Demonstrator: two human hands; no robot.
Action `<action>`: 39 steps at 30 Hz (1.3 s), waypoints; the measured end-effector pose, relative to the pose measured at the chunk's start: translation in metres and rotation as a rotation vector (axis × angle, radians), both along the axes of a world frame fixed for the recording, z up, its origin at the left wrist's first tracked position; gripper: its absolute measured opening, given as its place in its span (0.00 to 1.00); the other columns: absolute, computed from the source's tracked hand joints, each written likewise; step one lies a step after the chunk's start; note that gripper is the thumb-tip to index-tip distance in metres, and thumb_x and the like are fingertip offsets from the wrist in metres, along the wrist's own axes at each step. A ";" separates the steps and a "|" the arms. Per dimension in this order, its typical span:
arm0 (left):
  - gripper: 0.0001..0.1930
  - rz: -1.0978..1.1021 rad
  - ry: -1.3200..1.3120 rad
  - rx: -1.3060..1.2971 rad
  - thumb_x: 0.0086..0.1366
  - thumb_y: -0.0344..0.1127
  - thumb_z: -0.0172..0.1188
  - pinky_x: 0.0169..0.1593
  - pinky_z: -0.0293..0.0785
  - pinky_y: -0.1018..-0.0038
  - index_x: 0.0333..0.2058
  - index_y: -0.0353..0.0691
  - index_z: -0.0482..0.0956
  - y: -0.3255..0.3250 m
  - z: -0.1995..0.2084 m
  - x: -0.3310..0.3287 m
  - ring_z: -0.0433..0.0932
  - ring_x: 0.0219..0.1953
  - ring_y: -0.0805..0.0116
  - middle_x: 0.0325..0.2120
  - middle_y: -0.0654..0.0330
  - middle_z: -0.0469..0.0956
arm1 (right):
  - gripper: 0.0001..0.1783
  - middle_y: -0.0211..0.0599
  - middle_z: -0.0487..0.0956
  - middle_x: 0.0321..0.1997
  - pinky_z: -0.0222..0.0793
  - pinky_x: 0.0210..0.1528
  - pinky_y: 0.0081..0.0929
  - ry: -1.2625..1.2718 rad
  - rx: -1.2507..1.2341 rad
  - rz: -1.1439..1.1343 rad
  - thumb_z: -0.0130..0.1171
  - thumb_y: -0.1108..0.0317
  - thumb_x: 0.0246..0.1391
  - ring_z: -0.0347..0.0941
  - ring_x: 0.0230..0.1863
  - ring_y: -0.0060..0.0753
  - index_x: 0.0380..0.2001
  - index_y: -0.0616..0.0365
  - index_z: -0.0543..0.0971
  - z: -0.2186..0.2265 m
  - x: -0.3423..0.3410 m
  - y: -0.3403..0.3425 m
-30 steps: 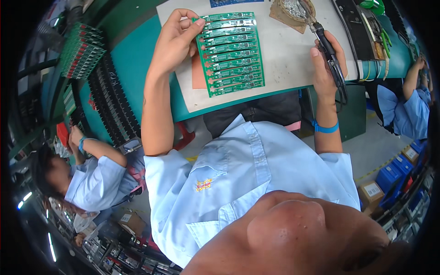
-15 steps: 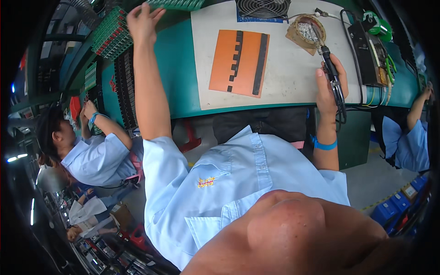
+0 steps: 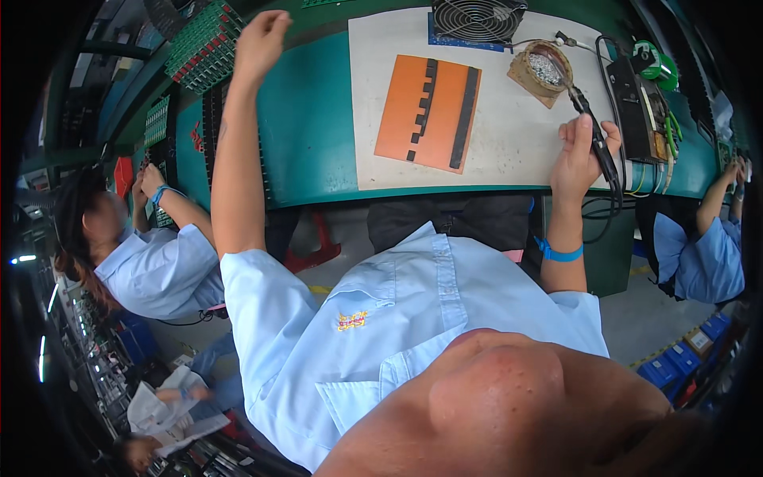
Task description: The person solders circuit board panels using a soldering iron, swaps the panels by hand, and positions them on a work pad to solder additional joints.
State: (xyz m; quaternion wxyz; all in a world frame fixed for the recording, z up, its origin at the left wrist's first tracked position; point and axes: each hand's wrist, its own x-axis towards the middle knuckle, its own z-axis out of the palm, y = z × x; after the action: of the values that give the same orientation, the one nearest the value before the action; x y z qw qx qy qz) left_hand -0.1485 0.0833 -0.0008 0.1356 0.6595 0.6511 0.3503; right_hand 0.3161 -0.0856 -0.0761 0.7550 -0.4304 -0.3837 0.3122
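My right hand (image 3: pixel 579 155) holds a soldering iron (image 3: pixel 602 147) by its black handle, a dark cable trailing below. The iron's tip end reaches into a round dish (image 3: pixel 547 65) of silvery bits on a brown square base. My left hand (image 3: pixel 261 46) is raised at the upper left, its fingers drawn together with nothing visible in them. Beside it stands a stack of green circuit boards (image 3: pixel 205 49) with red parts. An orange plate (image 3: pixel 441 111) bearing a notched black strip and a straight black strip lies on the white sheet (image 3: pixel 509 151) between my hands.
A small fan (image 3: pixel 477 20) stands at the back. At right are a black box (image 3: pixel 628 103) and a green spool (image 3: pixel 656 65). A black slotted rack (image 3: pixel 214 151) is under my left forearm. Co-workers in blue shirts (image 3: pixel 163 266) sit at both sides.
My left hand has come away from the green boards at the top edge, and its fingers have drawn together. The right hand's fingers have shifted on the iron. The whole view has moved slightly.
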 end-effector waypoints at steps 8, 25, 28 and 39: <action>0.20 -0.193 0.344 -0.160 0.74 0.46 0.57 0.52 0.79 0.60 0.56 0.42 0.83 0.092 -0.041 0.076 0.85 0.47 0.52 0.47 0.56 0.87 | 0.19 0.44 0.77 0.47 0.69 0.47 0.31 0.390 0.011 0.218 0.50 0.57 0.78 0.71 0.42 0.31 0.61 0.57 0.70 0.018 -0.004 0.000; 0.20 0.208 0.613 -0.085 0.63 0.30 0.58 0.53 0.75 0.50 0.54 0.36 0.77 -0.005 0.041 -0.034 0.76 0.49 0.38 0.49 0.44 0.79 | 0.25 0.50 0.77 0.52 0.69 0.47 0.34 0.849 -0.183 0.414 0.44 0.49 0.78 0.72 0.45 0.38 0.59 0.59 0.74 0.017 -0.015 0.004; 0.20 0.365 0.707 -0.122 0.64 0.29 0.55 0.52 0.74 0.47 0.56 0.38 0.76 0.010 0.032 -0.122 0.73 0.51 0.36 0.54 0.40 0.74 | 0.23 0.46 0.78 0.49 0.69 0.46 0.32 0.808 -0.203 0.556 0.45 0.53 0.78 0.72 0.42 0.34 0.61 0.60 0.73 0.010 -0.030 -0.003; 0.14 -0.086 0.195 -0.057 0.64 0.32 0.62 0.43 0.77 0.57 0.49 0.41 0.83 0.045 0.042 -0.213 0.78 0.37 0.48 0.39 0.49 0.82 | 0.23 0.44 0.81 0.54 0.72 0.56 0.29 -0.427 -0.247 0.667 0.65 0.63 0.67 0.76 0.52 0.32 0.60 0.63 0.78 0.026 -0.082 -0.003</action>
State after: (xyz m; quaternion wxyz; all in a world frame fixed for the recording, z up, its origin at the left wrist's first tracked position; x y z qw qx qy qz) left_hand -0.3610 0.1282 0.0409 0.1053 0.7137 0.6419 0.2598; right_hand 0.2342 -0.0889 -0.0506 0.4585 -0.4251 -0.6098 0.4871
